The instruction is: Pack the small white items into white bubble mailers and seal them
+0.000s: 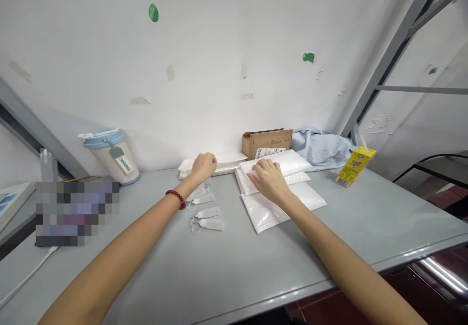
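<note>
My left hand [204, 166] is closed at the stack of white paper pieces [230, 166] against the wall. Its fingertips are turned away, so what they grip is hidden. A dark red bead bracelet [176, 199] circles that wrist. Just below lie several small white dropper bottles [210, 224] with looped caps, some partly covered by the wrist. On the right, a pile of white bubble mailers [281, 213] lies fanned out. My right hand [269, 178] rests over the upper mailer [292, 161], its fingers bent and the thumb apart from them.
Behind the mailers stands an open cardboard box [268, 142], beside a pale blue cloth [321, 149]. A yellow drink carton [354, 166] with a straw is at the right. To the left are a tumbler [113, 156] and a blurred-out device [76, 213] with a white cable.
</note>
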`<state>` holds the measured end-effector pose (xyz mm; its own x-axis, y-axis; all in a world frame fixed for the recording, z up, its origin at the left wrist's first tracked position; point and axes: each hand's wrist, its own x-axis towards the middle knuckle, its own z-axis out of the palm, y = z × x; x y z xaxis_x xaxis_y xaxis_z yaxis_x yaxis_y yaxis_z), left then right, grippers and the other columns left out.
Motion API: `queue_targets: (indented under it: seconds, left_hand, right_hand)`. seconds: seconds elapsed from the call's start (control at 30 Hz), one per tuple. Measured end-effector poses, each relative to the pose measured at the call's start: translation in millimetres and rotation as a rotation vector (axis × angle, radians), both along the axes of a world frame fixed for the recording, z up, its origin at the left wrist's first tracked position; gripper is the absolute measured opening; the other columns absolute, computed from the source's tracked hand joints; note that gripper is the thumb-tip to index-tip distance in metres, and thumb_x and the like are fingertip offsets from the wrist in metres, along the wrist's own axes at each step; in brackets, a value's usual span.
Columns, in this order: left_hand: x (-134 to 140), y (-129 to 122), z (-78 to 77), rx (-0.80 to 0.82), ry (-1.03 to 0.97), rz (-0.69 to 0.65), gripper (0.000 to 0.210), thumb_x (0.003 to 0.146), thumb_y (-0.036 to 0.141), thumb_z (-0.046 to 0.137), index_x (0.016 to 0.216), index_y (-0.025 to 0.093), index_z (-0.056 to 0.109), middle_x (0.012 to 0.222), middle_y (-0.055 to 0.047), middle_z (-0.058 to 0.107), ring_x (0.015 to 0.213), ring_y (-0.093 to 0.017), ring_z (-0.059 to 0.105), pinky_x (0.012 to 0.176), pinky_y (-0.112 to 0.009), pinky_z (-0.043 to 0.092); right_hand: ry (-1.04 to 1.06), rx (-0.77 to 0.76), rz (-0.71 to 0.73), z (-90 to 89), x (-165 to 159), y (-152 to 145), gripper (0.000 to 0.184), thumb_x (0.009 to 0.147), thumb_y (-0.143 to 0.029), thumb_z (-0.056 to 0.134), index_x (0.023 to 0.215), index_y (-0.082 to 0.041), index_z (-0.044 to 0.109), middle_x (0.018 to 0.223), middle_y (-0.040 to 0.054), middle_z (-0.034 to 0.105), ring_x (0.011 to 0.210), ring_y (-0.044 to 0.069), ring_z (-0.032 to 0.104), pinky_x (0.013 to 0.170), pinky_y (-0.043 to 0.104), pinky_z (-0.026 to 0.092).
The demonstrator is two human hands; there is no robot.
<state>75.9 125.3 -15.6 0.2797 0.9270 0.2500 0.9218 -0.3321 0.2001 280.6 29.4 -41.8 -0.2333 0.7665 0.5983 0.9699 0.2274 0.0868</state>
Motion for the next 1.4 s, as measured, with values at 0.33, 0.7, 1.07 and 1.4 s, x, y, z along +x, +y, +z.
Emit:
queue_targets:
  seconds: [0.33,0.7,1.07,1.4]
  left_hand:
    - [-13.5,-33.3,13.8,0.347,0.101,-0.116,0.028,0.085,0.009,0.035,0.088,0.014,0.062,0.089,-0.013,0.061,0.091,-0.026,0.049,0.075,-0.036,0.039]
    - [-14.2,-93.1,-7.0,0.909,0.162,-0.389,0.027,0.086,0.003,0.034,0.084,0.016,0.058,0.084,-0.008,0.06,0.079,-0.02,0.05,0.066,-0.031,0.033]
    - [-44.7,-114.6,-13.6,0.779,-0.059,-0.334,0.016,0.088,0.022,0.044,0.089,0.016,0.06,0.088,-0.008,0.065,0.089,-0.021,0.053,0.075,-0.033,0.038]
    - [-91.0,-93.9,-5.6,-0.014,-0.911,0.182,0.033,0.081,0.042,0.048,0.091,0.016,0.065,0.095,-0.005,0.067,0.09,-0.02,0.057,0.073,-0.025,0.042]
  right_hand:
    - [0.006,0.057,0.031,-1.2,-6.8,-2.8,0.029,0.09,-0.033,0.043,0.106,-0.012,0.054,0.104,0.0152,0.057,0.095,0.025,0.048,0.077,0.037,0.034]
    - [-0.082,0.379,0.238,4.3,-27.3,-16.8,0.033,0.087,-0.012,0.04,0.12,-0.017,0.045,0.118,0.0124,0.057,0.114,0.022,0.047,0.093,0.04,0.028]
    - [-0.098,0.374,0.22,4.2,-25.0,-16.4,0.03,0.077,0.004,0.036,0.076,-0.02,0.054,0.079,0.0029,0.057,0.07,0.015,0.044,0.066,0.03,0.028]
    - [-0.045,0.336,0.216,4.9,-21.2,-17.2,0.029,0.074,0.004,0.035,0.076,-0.02,0.052,0.08,0.0061,0.054,0.072,0.018,0.042,0.061,0.029,0.031]
